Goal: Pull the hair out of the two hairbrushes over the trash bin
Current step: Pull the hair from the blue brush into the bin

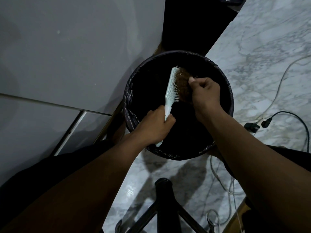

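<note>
Floor: marble tiles (262, 52), with loose cables (286, 118) trailing at the right.
Trash bin (230, 105): round, lined with a black bag; its inside is too dark to read.
Hairbrush (170, 89): pale, held over the bin, bristles facing right.
Left hand (156, 126): fist wrapped around the brush handle.
Right hand (206, 93): fingertips pinching the brown hair (182, 86), apparently still caught in the bristles.

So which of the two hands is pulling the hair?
The right hand pinches the brown hair clump over the trash bin; the left hand only grips the pale hairbrush handle.
</note>
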